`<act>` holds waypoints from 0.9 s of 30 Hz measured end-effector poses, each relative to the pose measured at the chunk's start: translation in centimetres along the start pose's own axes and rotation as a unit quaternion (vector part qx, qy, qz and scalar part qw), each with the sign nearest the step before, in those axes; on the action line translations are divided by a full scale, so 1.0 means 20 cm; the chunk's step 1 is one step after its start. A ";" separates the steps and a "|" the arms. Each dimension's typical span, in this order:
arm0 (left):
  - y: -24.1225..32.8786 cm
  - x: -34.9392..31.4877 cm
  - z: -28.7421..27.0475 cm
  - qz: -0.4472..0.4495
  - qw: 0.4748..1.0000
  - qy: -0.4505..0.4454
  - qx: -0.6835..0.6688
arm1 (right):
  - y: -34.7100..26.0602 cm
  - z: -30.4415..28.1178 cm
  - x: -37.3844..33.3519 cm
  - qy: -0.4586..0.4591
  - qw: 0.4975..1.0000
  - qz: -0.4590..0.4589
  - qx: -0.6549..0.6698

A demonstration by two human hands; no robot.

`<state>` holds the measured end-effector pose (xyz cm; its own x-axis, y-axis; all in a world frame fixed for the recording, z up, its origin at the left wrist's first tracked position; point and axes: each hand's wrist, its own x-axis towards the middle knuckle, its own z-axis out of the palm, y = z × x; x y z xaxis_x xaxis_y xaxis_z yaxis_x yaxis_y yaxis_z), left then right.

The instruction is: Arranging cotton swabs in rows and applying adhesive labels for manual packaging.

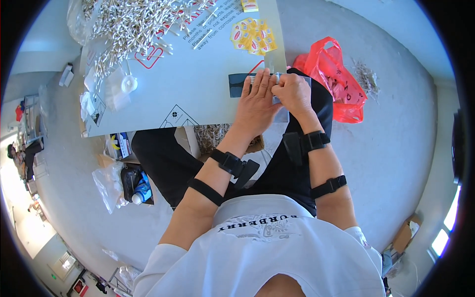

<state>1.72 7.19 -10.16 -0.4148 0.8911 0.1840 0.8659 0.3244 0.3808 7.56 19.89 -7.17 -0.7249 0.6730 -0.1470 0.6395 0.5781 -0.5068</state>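
Observation:
At the near right edge of the board, my left hand [256, 101] lies flat with its fingers stretched over a dark flat piece [237, 85] and a few white swab-like sticks. Close beside it, my right hand [295, 93] is closed, its fingers bent in toward the left fingertips. What it pinches is hidden. Clear plastic [283, 116] shows beneath and around the hands. Farther up the board lies a cluster of yellow printed labels [254, 37], and a loose heap of cotton swabs [131, 27] covers the far left.
A white roll [129, 84] and clear film lie on the board's [163, 94] left. A red plastic bag [336, 84] stands on the floor at right, beside scattered sticks [366, 79]. Under the board, a box [210, 134] holds swabs; a blue bottle [142, 190] sits in a black container.

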 end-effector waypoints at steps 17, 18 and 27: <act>-0.09 0.02 -0.05 0.013 0.977 0.042 -0.207 | 0.08 -0.01 -0.04 0.118 0.983 -0.063 0.123; -0.12 0.02 -0.05 -0.024 0.968 0.099 -0.230 | 0.09 -0.01 -0.07 0.187 0.964 -0.052 0.182; -0.04 0.09 0.03 -0.127 0.908 0.222 -0.332 | 0.20 0.18 -0.23 0.215 0.632 0.261 0.697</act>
<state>0.51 8.78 -10.66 -0.7770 0.5506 0.3050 0.4278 0.1065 0.8976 12.53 17.58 -11.56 -0.1790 0.8407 -0.5111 -0.3028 -0.5413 -0.7844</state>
